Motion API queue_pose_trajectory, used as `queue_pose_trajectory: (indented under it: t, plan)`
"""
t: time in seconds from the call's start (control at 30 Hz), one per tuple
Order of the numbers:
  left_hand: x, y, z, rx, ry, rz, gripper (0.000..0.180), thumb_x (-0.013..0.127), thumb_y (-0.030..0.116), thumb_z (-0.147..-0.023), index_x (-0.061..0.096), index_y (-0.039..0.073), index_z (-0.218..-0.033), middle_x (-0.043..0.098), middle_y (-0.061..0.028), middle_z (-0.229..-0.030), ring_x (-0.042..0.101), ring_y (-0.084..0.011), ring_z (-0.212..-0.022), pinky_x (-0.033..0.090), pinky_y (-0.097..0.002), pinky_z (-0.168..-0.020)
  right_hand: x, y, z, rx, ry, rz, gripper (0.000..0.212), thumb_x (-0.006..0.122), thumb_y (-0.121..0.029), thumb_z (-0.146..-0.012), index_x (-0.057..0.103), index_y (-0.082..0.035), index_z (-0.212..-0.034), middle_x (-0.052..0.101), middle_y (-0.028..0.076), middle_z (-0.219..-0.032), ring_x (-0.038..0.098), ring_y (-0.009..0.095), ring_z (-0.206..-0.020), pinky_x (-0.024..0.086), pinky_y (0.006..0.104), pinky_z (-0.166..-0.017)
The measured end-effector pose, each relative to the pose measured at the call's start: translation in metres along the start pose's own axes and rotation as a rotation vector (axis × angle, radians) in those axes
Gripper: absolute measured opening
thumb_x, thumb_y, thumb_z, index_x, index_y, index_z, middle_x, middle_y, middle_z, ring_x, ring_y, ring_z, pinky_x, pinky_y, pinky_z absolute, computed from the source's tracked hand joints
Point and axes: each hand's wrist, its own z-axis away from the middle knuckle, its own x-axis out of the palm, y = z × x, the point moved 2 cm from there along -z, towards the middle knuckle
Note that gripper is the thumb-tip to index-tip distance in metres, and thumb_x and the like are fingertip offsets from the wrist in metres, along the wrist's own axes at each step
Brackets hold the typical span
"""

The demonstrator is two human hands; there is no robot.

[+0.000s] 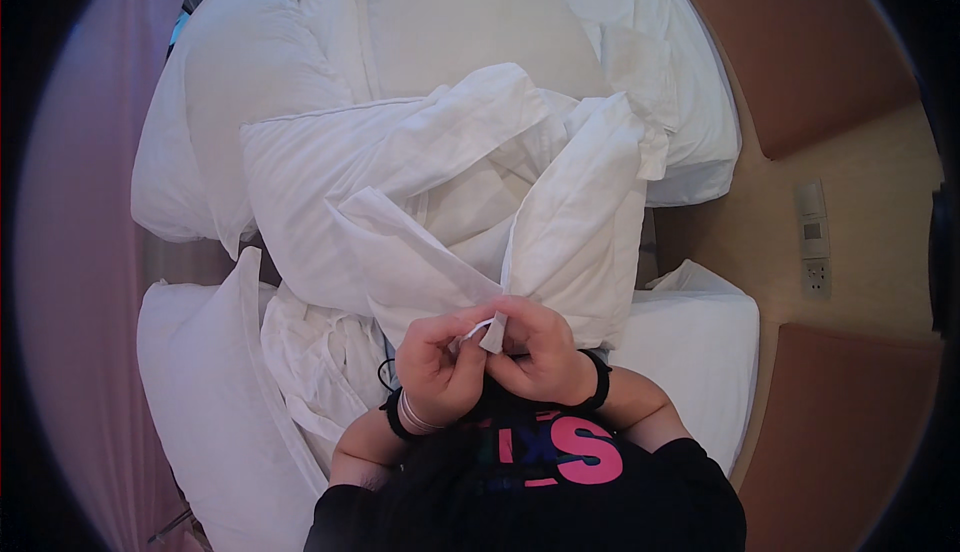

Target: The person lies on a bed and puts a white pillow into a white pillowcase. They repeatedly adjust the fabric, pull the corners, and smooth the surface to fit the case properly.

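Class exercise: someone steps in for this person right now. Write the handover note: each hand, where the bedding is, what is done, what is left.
Left hand: shut, pinching an edge of the white pillowcase at chest height.
Right hand: shut, fingers on the same edge, touching the left hand.
Bedding: the pillowcase hangs bunched in front of the person, over the bed; a bare pillow lies beyond, another to the left.
Done: the case's edge is gathered in both hands.
Left: apparently the case is not yet on a pillow; whether it holds one cannot be told.

Both forearms bend inward at the chest, left hand (440, 364) and right hand (540, 352) touching, fingers pinched.
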Motion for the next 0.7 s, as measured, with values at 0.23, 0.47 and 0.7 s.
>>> queue_pose_trajectory:
  t: [0.23, 0.47, 0.7]
  plan:
    - [0.003, -0.001, -0.005, -0.047, 0.047, 0.147, 0.020, 0.046, -0.010, -0.094, 0.037, -0.003, -0.111, 0.062, -0.0277, -0.119, 0.065, -0.0209, -0.104, 0.052, -0.0291, -0.087, -0.001, -0.005, -0.007, -0.054, 0.019, 0.004, 0.072, 0.071, 0.000, -0.074, 0.040, 0.000, -0.138, 0.061, 0.010, -0.078, 0.060, 0.026, -0.063, 0.047, 0.0352, -0.055]
    - [0.005, -0.003, 0.002, -0.016, -0.109, 0.035, 0.026, 0.049, -0.006, -0.094, 0.036, -0.003, -0.116, 0.059, -0.0298, -0.122, 0.062, -0.0220, -0.106, 0.051, -0.0326, -0.090, -0.002, -0.009, -0.011, -0.021, -0.088, 0.057, 0.073, 0.068, -0.002, -0.077, 0.036, -0.001, -0.143, 0.060, 0.010, -0.077, 0.060, 0.030, -0.066, 0.048, 0.0390, -0.059]
    - [-0.023, -0.017, -0.006, -0.412, 0.024, 0.124, 0.018, 0.039, -0.007, -0.091, 0.055, 0.000, -0.097, 0.064, -0.0094, -0.097, 0.059, -0.0114, -0.087, 0.048, -0.0252, -0.075, -0.015, -0.009, -0.026, -0.036, -0.290, 0.144, 0.062, 0.066, 0.003, -0.077, 0.046, 0.000, -0.135, 0.062, 0.009, -0.076, 0.064, 0.026, -0.066, 0.049, 0.0333, -0.059]
